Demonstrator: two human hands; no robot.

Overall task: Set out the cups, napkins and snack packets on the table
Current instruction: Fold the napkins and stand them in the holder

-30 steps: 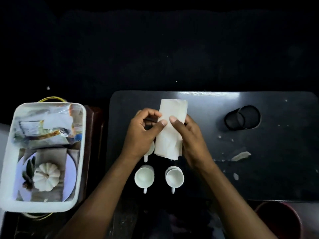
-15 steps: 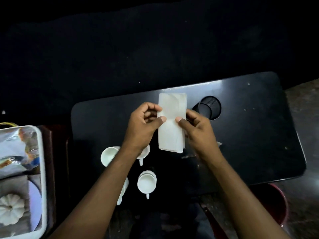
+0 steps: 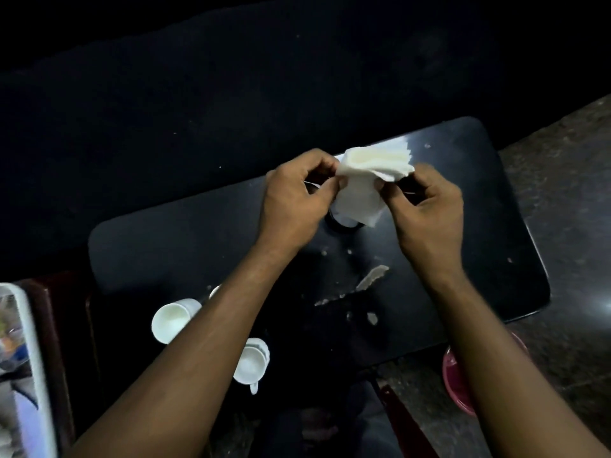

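Napkins (image 3: 370,180), a white folded stack, are pinched above the far part of the black table (image 3: 165,246) by the left hand (image 3: 294,206) and right hand (image 3: 429,213). Two white cups (image 3: 172,320) are seen near-left, beside the left forearm.

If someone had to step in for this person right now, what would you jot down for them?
Left hand and right hand: both pinch the napkins, held in the air above the table.
Cups: one and another show on the near left of the table; arms may hide others.
Tray at far left, contents blurred.
Done: cups out.
Left: lay the napkins, set out the snack packets.
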